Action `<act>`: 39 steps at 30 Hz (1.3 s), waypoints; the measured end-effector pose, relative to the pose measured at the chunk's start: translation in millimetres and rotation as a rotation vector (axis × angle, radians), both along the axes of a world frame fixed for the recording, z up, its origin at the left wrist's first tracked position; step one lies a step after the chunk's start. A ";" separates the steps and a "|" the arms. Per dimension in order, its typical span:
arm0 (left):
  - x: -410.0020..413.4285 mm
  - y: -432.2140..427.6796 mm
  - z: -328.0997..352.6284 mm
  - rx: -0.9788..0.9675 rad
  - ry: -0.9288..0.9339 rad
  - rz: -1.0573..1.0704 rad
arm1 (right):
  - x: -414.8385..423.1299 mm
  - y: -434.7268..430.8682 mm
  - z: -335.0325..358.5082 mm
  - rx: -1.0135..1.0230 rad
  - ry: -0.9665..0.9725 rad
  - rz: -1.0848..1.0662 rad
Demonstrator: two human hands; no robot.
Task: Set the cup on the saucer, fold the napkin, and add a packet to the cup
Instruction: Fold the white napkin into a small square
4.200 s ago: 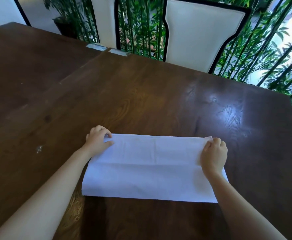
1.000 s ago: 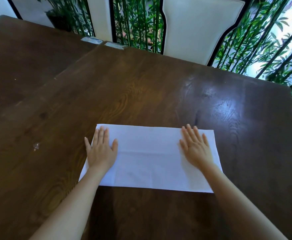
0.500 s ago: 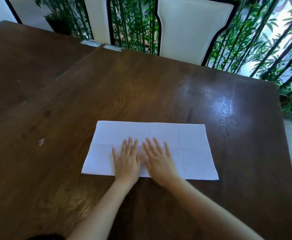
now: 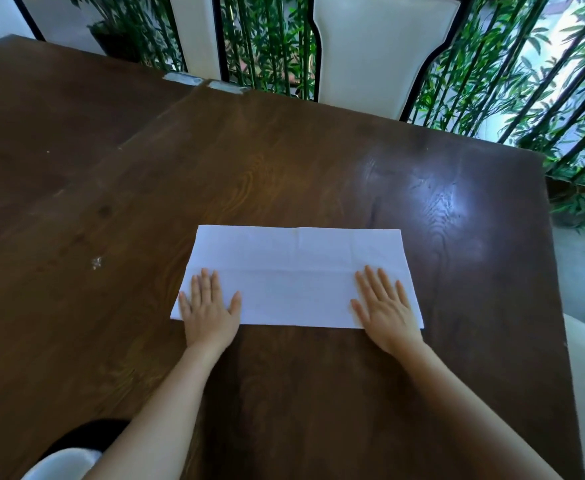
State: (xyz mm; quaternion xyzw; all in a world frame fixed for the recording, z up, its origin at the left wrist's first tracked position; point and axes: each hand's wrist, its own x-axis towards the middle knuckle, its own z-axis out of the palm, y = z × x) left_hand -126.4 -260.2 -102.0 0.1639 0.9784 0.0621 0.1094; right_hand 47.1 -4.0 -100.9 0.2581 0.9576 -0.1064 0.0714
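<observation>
Two hands were laid flat on one napkin (image 4: 298, 268): the left hand (image 4: 209, 311) was pressed on its near left corner and the right hand (image 4: 386, 310) on its near right corner, fingers straight and slightly spread, nothing gripped by either. The napkin was spread as a wide white strip on the table (image 4: 284, 161), toward the near side, with a lengthwise crease and a fainter cross crease showing. Trouble was judged likeliest at the next fold: if one palm were lifted sooner than the other, the thin sheet could be dragged over the polished wood and its edges left askew; if a corner were pinched carelessly, only a top layer might be raised. By count, one napkin, two hands, one table and one whole chair back (image 4: 381, 46) were seen, with two metal plates (image 4: 180, 77) at the far edge. No cup, saucer or packet was in view; a white rim (image 4: 62, 462) at the lower left could not be identified.
</observation>
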 end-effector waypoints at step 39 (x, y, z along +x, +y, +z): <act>2.1 -34.1 60.4 0.157 0.134 -0.215 | 56.3 -2.6 97.9 0.243 0.242 0.268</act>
